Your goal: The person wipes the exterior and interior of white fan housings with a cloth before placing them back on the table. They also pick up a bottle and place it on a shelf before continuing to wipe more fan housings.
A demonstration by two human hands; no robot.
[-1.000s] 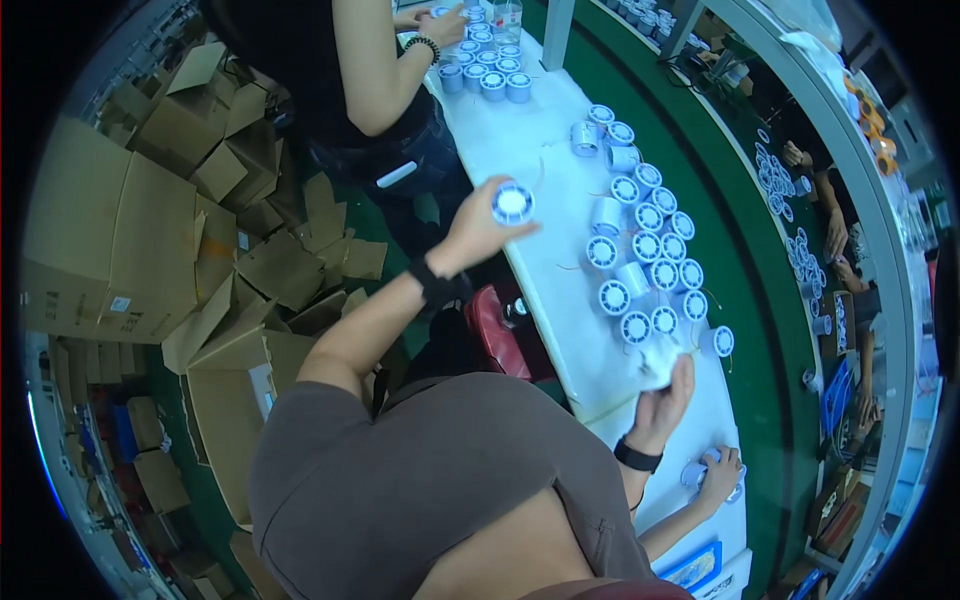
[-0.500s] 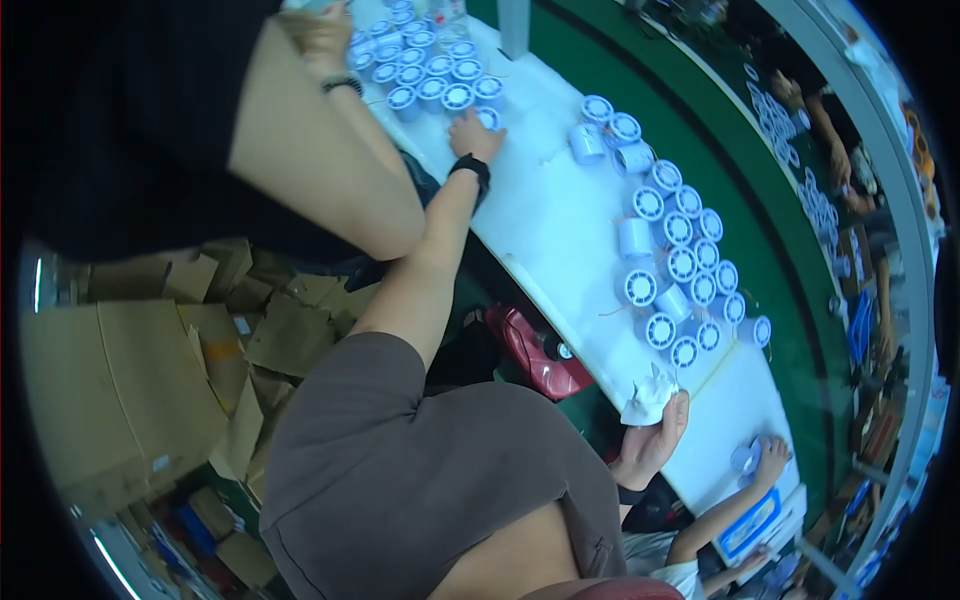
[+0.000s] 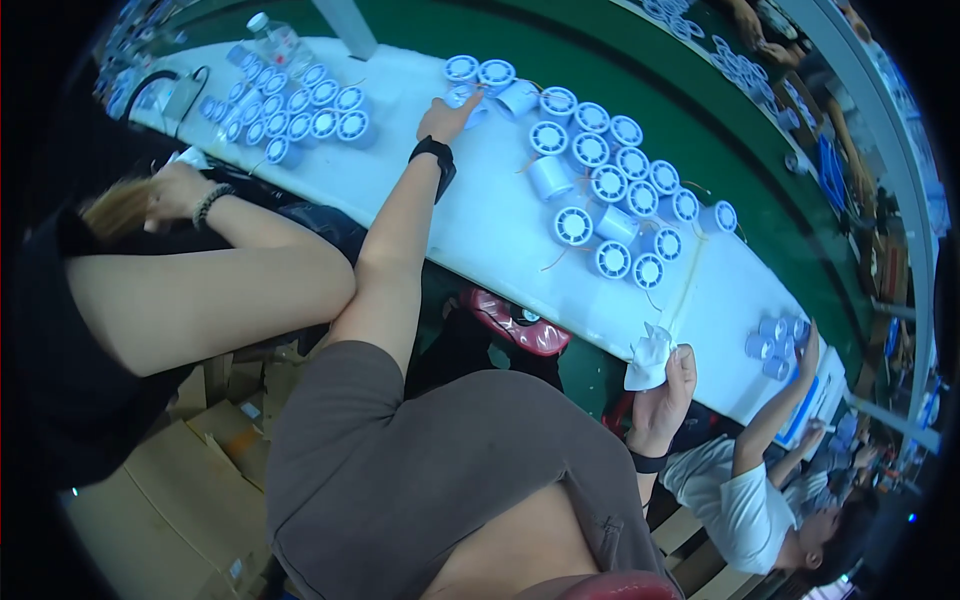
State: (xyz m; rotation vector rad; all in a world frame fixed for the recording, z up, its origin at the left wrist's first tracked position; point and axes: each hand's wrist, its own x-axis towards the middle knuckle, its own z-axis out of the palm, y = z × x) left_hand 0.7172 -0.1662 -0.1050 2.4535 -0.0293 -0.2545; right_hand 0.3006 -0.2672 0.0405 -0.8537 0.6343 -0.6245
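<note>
My left hand (image 3: pixel 447 118), with a black band on its wrist, reaches to the far side of the white table (image 3: pixel 400 190). Its fingers are around a white plastic cylinder (image 3: pixel 463 97) lying on its side, which they partly hide. Slotted round ends show on the upright white cylinders (image 3: pixel 590 149) grouped to its right. Near the table's front edge, my right hand (image 3: pixel 662 395) is closed on a crumpled white tissue (image 3: pixel 649 358), raised off the table.
On the left stand more white cylinders (image 3: pixel 298 126) and a clear bottle (image 3: pixel 280 45). A co-worker's arm (image 3: pixel 215 290) lies close against my left arm. Another person (image 3: pixel 740 500) works at right. A metal post (image 3: pixel 345 25) rises at the far edge; cardboard boxes (image 3: pixel 150 500) lie lower left.
My left hand has left the cylinders on the left and moved right to the lying cylinder. The view has swung left. My right hand still holds the tissue.
</note>
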